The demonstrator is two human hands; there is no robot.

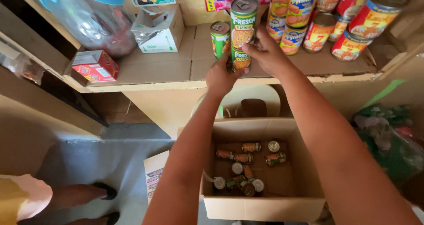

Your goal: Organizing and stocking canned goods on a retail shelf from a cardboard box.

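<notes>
Both hands [265,52] raised, gripping stacked cans [242,32] (shelf-high)

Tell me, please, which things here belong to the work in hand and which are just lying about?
In hand: green can stack, left hand, right hand, cardboard box of small cans.
Lying about: red carton, white box, plastic bag.

Wooden shelf [145,70] lined with flattened cardboard, fixed against cream wall [163,105]; grey concrete floor [106,163] below; soft daylight, shadowed recess at upper left.
</notes>
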